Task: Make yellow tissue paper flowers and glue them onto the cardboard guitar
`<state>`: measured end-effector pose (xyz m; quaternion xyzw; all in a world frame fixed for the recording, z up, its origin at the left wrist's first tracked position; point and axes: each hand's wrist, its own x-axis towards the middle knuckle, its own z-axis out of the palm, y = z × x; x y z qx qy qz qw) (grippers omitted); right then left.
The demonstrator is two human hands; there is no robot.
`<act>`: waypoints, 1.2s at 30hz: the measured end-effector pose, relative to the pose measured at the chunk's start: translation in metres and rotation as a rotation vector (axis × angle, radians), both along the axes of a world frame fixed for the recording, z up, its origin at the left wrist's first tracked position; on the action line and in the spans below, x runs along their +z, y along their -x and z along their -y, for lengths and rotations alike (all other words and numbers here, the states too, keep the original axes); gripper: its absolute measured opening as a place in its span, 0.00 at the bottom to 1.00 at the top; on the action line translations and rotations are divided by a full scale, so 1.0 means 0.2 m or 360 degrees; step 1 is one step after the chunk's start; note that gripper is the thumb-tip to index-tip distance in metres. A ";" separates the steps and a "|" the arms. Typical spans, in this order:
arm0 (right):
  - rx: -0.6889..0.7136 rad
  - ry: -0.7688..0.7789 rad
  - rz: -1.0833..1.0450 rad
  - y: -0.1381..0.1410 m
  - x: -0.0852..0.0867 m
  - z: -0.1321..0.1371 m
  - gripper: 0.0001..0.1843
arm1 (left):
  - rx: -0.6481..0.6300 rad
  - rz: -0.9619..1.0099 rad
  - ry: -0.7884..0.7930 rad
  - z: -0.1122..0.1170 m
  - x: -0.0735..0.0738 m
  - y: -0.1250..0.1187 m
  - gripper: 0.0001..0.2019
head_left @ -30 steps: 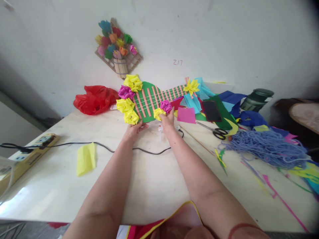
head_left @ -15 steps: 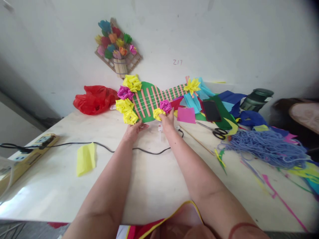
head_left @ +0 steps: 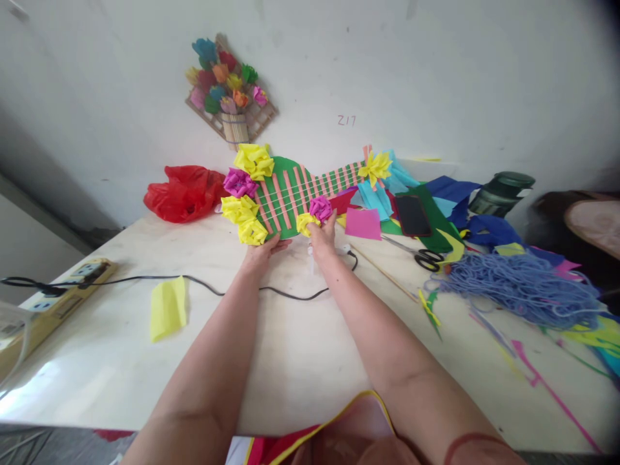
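Observation:
A green guitar-shaped paper craft point(head_left: 285, 206) with pink strips and white strings is held up before me, tilted toward the wall. Yellow paper flowers point(head_left: 255, 161) and a magenta paper flower point(head_left: 241, 183) decorate its left end, and another yellow flower point(head_left: 375, 168) its neck. My left hand point(head_left: 264, 252) grips its lower left edge, fingers partly hidden behind it. At the lower right, my right hand point(head_left: 323, 236) closes on the edge beside a small yellow flower point(head_left: 307, 224) and a second magenta flower point(head_left: 320, 208). A glue gun point(head_left: 311, 258), mostly blocked by that hand, lies below.
Black-handled scissors point(head_left: 426, 259), a phone point(head_left: 413, 216), a pink paper square point(head_left: 363, 223) and tangled blue yarn point(head_left: 523, 287) lie right. A black cord point(head_left: 203, 289) crosses the table from the power strip point(head_left: 72, 290). A red plastic bag point(head_left: 184, 194) sits back left.
The guitar craft's left end has shifted very slightly left and tipped a little, with both hands keeping hold of it. Other things stay put.

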<state>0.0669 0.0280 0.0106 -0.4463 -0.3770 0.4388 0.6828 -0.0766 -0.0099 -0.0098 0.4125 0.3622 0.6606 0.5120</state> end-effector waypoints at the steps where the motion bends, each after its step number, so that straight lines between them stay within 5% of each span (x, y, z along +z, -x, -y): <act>1: -0.0015 0.0000 0.0004 0.00 0.00 0.00 0.56 | 0.0007 -0.0013 -0.0010 0.00 0.00 0.00 0.29; 24: 0.0011 -0.0065 -0.0028 -0.03 -0.02 -0.02 0.56 | 0.0019 -0.0001 -0.0060 0.03 0.02 -0.05 0.32; 36: 0.0347 0.0013 -0.0158 -0.08 -0.01 -0.01 0.52 | 0.0090 0.0074 -0.0091 0.00 0.00 -0.03 0.30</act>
